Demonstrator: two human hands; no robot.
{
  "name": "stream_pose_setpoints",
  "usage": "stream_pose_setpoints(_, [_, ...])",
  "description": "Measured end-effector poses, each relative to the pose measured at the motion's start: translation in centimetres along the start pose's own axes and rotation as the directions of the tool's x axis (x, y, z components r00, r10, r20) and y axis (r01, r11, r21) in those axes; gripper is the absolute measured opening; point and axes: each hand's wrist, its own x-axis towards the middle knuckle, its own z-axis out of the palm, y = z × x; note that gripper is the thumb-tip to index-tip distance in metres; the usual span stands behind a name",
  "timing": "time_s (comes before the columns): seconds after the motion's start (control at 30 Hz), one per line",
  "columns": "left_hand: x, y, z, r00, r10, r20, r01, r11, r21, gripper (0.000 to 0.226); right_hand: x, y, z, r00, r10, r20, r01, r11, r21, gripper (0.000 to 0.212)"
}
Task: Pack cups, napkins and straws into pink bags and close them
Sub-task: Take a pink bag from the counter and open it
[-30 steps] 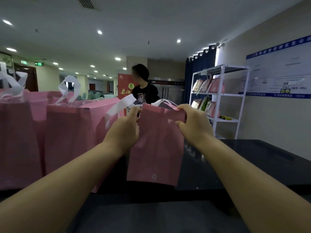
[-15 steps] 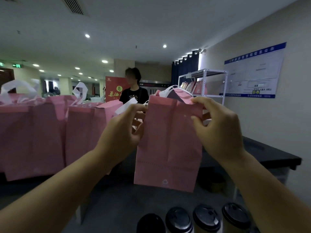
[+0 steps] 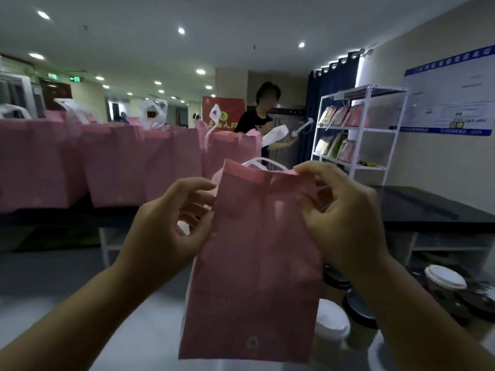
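Stretching across the back, long dark counter (image 3: pixel 428 207), its left part loaded with a row of upright pink carrier bags with white looped handles (image 3: pixel 107 167), the bags touching side by side. Centre foreground: tall flat pink carrier bag (image 3: pixel 257 263), held up in the air in front of the camera, upright, tilted slightly, its bottom edge hanging free above the near surface, well apart from the row. Right wall has a white-and-blue notice board (image 3: pixel 450 97), text unreadable. Beside it is a white metal shelf rack (image 3: pixel 361 129) with coloured packets on two levels. A person in a black top (image 3: pixel 257 119) stands behind the row, holding something white. Left hand (image 3: pixel 166 228) grips the held bag's left edge near the top, fingers curled in, thumb on the front face. Right hand (image 3: pixel 345 218) pinches the top right corner between thumb and forefinger, other fingers curled behind the edge. Low right, partly hidden behind the bag, is a cluster of lidded paper cups: white-lidded cup (image 3: pixel 444 277), second white-lidded cup (image 3: pixel 330 321), and black-lidded cup (image 3: pixel 359 309) just beside it. A thin white handle loop (image 3: pixel 263 163) pokes out of the held bag's mouth, which is not fully closed.
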Motion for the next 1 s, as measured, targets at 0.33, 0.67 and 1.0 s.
stream_pose_setpoints(0.33, [-8.4,-4.5,-3.4,0.967,-0.166,0.192,0.116,0.962,0.246,0.044,-7.0,-1.1,10.4,0.966,0.121,0.228,-0.159,0.974,0.158,0.031])
stream_pose_setpoints(0.67, [-12.4,-6.0,0.1,0.832,-0.409,0.375,0.308,0.902,0.302,0.071,-10.0,1.5,13.2,0.724,0.291,0.625,-0.313,0.946,-0.078,0.028])
stream_pose_setpoints(1.0, [-11.2,-8.3,-2.5,0.880,-0.372,0.293,0.248,0.889,0.385,0.023,-9.0,-2.9,13.7,0.682,0.173,0.710,-0.199,0.979,-0.047,0.049])
